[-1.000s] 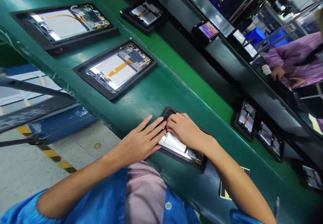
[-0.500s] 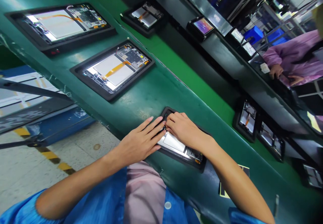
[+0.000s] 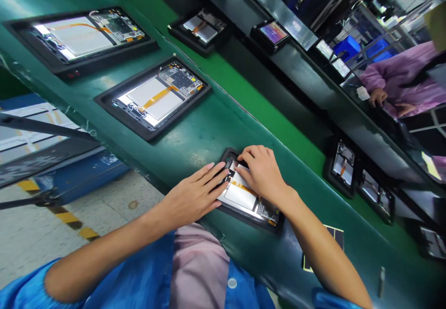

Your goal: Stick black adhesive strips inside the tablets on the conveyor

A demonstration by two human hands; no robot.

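In front of me an opened tablet [image 3: 242, 197] lies in a black foam tray [image 3: 228, 153], its pale battery, orange ribbon cable and circuit board showing. My left hand [image 3: 197, 192] rests with fingers stretched out flat over the tablet's left end, pressing or steadying it; which one I cannot tell. Over the tablet's far edge is my right hand [image 3: 263, 169], its thumb spread apart from the lightly bent fingers, with nothing visible between them. Part of the tablet and tray is hidden under both hands.
Two more opened tablets in trays, a nearer one [image 3: 155, 100] and a farther one [image 3: 78, 37], lie left on the green bench [image 3: 195, 134]. A sheet of dark stickers [image 3: 337, 238] is by my right forearm. Beyond, a conveyor [image 3: 296, 81] carries several trays; a co-worker [image 3: 400, 76] sits across.
My right hand has lifted and shifted slightly away from the left fingertips, and its thumb and fingers have spread, uncovering more of the ribbon cable. My left hand stays in place.
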